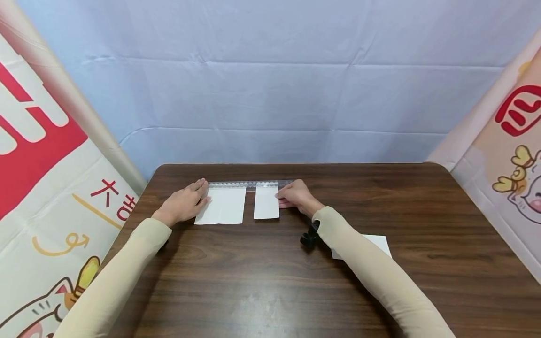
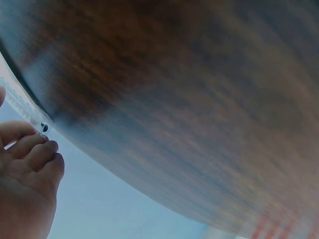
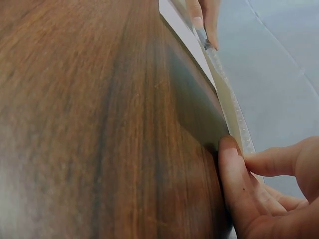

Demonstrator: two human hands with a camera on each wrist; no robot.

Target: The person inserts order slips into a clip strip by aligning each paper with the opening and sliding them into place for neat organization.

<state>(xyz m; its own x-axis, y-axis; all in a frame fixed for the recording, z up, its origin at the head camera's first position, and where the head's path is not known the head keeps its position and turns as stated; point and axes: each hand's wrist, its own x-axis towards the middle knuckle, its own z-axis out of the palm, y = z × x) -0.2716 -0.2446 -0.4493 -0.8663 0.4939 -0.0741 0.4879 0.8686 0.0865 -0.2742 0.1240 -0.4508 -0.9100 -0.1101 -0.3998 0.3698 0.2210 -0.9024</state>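
Note:
A clear strip (image 1: 238, 184) like a ruler, with a scalloped edge, lies along the far part of the table, crossing the top edges of two white papers. My left hand (image 1: 183, 203) rests on the strip's left end, fingers stretched out, its thumb at the wider paper (image 1: 223, 206). With thumb and finger, my right hand (image 1: 297, 195) pinches the right edge of the narrow paper (image 1: 267, 203). A small gap separates the two papers. In the right wrist view, the right hand (image 3: 271, 186) holds that edge; the left hand (image 3: 205, 20) shows at the strip's far end.
Another white paper (image 1: 377, 244) lies on the brown wooden table (image 1: 253, 272), partly hidden under the right sleeve (image 1: 367, 263). Behind the table's far edge hangs a pale blue cloth (image 1: 274, 94). Printed banners flank both sides.

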